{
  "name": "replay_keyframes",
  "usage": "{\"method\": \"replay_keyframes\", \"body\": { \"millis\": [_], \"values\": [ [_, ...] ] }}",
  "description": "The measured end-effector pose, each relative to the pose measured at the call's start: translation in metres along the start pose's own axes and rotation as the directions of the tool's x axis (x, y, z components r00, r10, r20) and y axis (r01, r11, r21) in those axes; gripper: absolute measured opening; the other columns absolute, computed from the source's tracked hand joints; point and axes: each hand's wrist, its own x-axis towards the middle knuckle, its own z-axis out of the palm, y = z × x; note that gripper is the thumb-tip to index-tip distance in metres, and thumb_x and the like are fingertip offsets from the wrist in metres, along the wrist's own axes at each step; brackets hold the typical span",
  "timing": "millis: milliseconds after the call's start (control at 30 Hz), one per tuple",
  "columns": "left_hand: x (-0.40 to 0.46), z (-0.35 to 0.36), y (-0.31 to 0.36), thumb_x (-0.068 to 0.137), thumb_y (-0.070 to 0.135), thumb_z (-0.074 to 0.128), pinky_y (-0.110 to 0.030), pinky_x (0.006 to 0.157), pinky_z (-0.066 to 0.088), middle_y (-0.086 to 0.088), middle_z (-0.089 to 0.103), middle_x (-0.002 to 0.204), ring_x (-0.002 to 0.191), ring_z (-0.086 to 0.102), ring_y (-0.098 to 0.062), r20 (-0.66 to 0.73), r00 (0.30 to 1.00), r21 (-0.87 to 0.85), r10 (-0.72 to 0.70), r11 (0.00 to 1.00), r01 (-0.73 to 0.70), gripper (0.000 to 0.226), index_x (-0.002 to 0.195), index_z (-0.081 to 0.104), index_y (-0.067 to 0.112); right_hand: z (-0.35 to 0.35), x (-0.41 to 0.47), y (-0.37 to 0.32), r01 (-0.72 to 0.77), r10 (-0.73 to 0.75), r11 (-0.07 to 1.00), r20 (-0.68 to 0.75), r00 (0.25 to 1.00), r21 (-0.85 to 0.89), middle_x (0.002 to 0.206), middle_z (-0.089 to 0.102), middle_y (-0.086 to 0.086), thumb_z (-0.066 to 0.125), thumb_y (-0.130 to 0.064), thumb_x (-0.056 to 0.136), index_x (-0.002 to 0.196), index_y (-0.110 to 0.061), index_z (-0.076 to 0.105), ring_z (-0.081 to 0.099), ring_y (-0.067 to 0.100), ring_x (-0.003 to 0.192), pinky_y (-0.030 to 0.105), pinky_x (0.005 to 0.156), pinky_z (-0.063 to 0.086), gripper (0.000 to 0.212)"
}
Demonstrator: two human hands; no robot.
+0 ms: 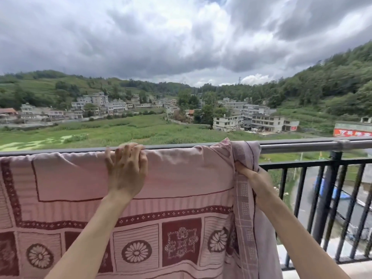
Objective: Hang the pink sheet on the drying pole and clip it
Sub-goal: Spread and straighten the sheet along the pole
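Observation:
The pink sheet (181, 178), patterned with dark red borders and flower squares, hangs draped over the grey metal drying pole (302, 147) that runs across the view at chest height. My left hand (126, 168) rests on top of the sheet at the pole, fingers curled over the fold. My right hand (249, 176) is closed on the sheet's right edge just below the pole, partly hidden by the cloth. That edge is bunched where it crosses the pole. No clip is in view.
A black balcony railing (342, 198) with vertical bars stands behind and below the pole on the right. Beyond it lie a road, fields, houses and wooded hills. The pole's bare part extends right past a joint (342, 144).

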Motion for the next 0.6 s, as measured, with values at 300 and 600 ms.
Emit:
{"method": "replay_keyframes", "body": {
  "millis": [300, 600],
  "values": [
    [-0.001, 0.040, 0.137, 0.091, 0.046, 0.010, -0.038, 0.098, 0.019, -0.003, 0.057, 0.118, 0.109, 0.049, -0.024, 0.136, 0.967, -0.016, 0.218, 0.976, -0.218, 0.059, 0.127, 0.048, 0.019, -0.022, 0.027, -0.019, -0.013, 0.015, 1.000, 0.093, 0.996, -0.021, 0.073, 0.073, 0.003, 0.068, -0.030, 0.082, 0.088, -0.007, 0.068, 0.070, 0.017, 0.068, 0.029, 0.066, 0.057, 0.024],
    [0.000, 0.060, 0.151, 0.089, 0.039, 0.026, -0.040, 0.089, 0.024, -0.008, 0.060, 0.086, 0.085, 0.054, -0.030, -0.088, 0.992, 0.131, 0.089, 0.988, -0.077, 0.045, 0.091, 0.061, 0.011, -0.157, 0.070, -0.032, -0.018, 0.015, 0.993, 0.030, 0.999, 0.113, 0.061, 0.071, -0.002, 0.065, -0.019, 0.085, 0.085, -0.009, 0.066, 0.066, 0.010, 0.053, 0.020, 0.048, 0.053, 0.010]
  ]
}}
